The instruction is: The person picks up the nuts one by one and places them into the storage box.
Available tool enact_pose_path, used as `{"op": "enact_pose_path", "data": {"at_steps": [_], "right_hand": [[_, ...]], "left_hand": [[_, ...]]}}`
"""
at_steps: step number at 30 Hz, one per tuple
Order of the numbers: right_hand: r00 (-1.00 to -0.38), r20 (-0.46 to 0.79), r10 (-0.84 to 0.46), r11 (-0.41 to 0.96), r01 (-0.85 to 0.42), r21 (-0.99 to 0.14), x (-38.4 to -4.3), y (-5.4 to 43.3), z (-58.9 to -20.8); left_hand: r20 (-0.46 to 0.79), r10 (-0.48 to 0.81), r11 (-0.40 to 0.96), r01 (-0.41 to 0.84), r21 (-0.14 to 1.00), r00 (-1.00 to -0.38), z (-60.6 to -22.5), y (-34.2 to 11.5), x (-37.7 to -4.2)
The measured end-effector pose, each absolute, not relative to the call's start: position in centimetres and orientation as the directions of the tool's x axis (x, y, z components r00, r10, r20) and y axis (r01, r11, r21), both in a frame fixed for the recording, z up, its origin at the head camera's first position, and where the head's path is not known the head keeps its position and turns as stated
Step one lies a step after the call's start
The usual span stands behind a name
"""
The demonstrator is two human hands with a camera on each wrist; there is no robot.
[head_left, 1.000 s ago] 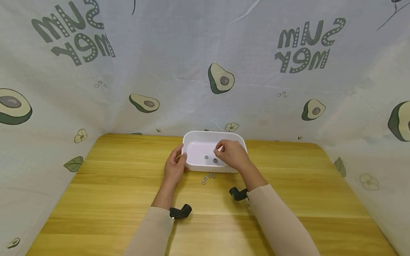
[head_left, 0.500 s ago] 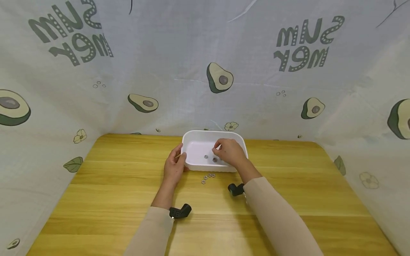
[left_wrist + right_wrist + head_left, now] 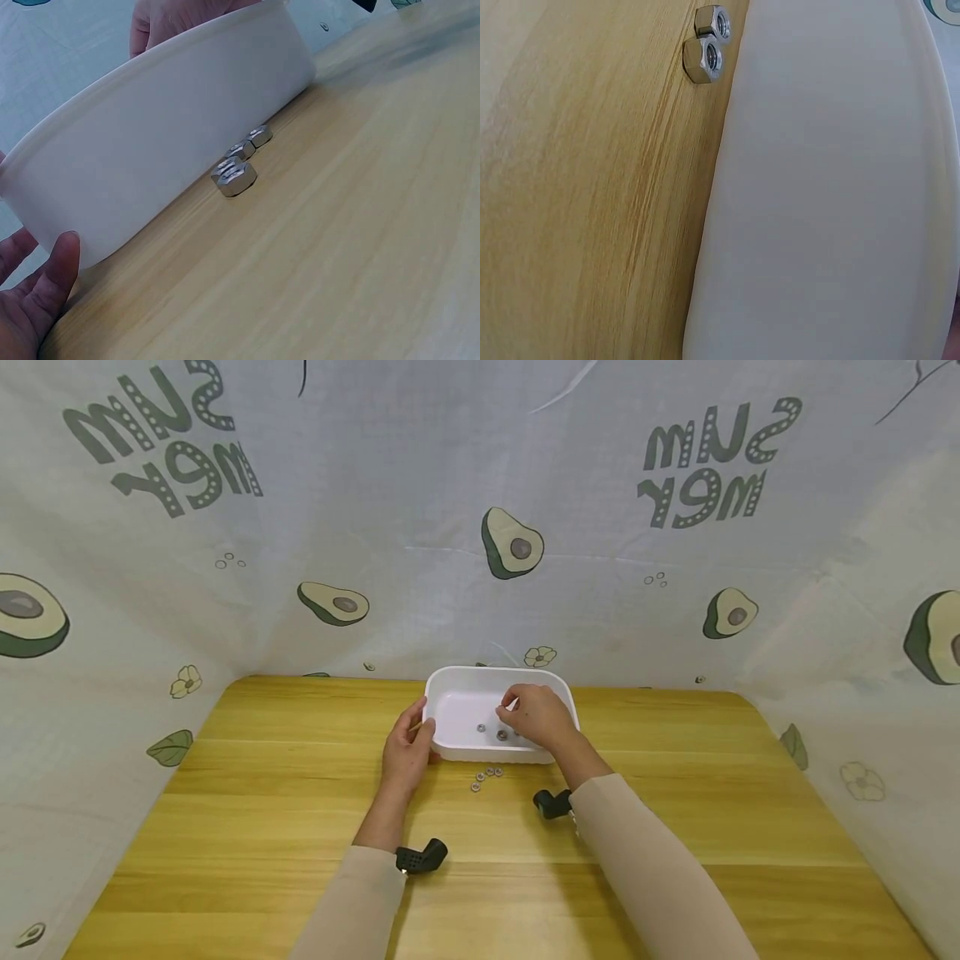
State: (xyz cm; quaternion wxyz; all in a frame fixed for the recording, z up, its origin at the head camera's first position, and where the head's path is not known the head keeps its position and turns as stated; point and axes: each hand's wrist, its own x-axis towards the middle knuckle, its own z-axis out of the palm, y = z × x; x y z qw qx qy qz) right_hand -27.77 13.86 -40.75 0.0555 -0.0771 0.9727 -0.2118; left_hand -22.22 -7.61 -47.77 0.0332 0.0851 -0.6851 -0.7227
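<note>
My left hand (image 3: 407, 752) holds the left end of a white plastic box (image 3: 465, 754), thumb on its near side. My right hand (image 3: 536, 717) is over the inside of the box, thumb and forefinger meeting in a pinch on a small nut that the fingertips mostly hide. A metal nut (image 3: 481, 727) and another nut (image 3: 502, 735) lie on the box floor, with a third partly hidden by the hand. Several hex nuts (image 3: 237, 180) lie on the table before the box. In the right wrist view, two nuts (image 3: 703, 60) show beside the box wall (image 3: 817, 187).
The wooden table (image 3: 300, 827) reaches back to a pale cloth (image 3: 420, 527) printed with avocados and lettering. A black wrist camera (image 3: 422, 857) is worn on the left wrist, and another camera (image 3: 552, 804) on the right.
My right hand has shifted slightly up and left inside the box, and its forearm moved a little with it. A third nut now partly shows beside it. My left hand stays on the box.
</note>
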Motion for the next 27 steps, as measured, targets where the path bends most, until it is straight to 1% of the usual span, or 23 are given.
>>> {"op": "enact_pose_path", "data": {"at_steps": [8,18,27], "right_hand": [[-0.982,-0.074,-0.171,0.898,-0.125,-0.421,-27.4,13.9,-40.2],[-0.983,-0.06,-0.173,0.884,-0.128,-0.449,-26.9,13.6,-39.4],[-0.984,0.002,-0.181,0.862,-0.159,-0.482,-25.0,13.0,-38.7]], "left_hand": [[-0.083,-0.156,-0.056,-0.075,0.996,-0.984,-47.7,-7.5,-22.2],[-0.088,-0.156,-0.044,-0.082,0.996,-0.984,-47.6,-7.6,-22.2],[-0.089,-0.154,-0.043,-0.084,0.996,-0.984,-47.6,-7.7,-22.2]]}}
